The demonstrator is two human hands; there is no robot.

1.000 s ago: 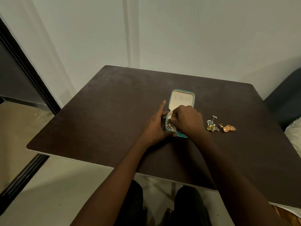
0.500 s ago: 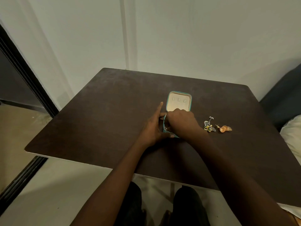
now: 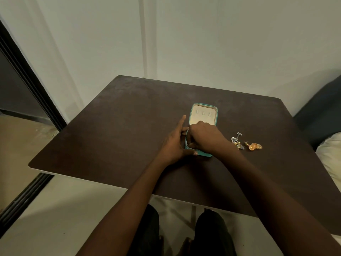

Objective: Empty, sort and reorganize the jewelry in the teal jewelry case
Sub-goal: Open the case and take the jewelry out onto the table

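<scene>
The teal jewelry case (image 3: 216, 115) lies open in the middle of the dark table (image 3: 129, 117), its cream lid panel facing up at the far end. My left hand (image 3: 175, 143) braces the case's left side, index finger stretched along it and thumb on the near rim. My right hand (image 3: 204, 137) covers the near tray with its fingers curled down into it. What the fingers hold is hidden. On the table to the right of the case lie silver jewelry pieces (image 3: 237, 140) and gold-orange pieces (image 3: 253, 145).
The table's near edge (image 3: 110, 185) runs just above my knees (image 3: 147, 228). A dark sofa (image 3: 321, 108) with a white cushion (image 3: 330, 154) stands at the right. A black door frame (image 3: 31, 80) runs down the left, and a white wall stands behind the table.
My right hand has shifted slightly left and lower over the tray, hiding the jewelry that showed there a second ago. My left hand keeps its hold on the case's side.
</scene>
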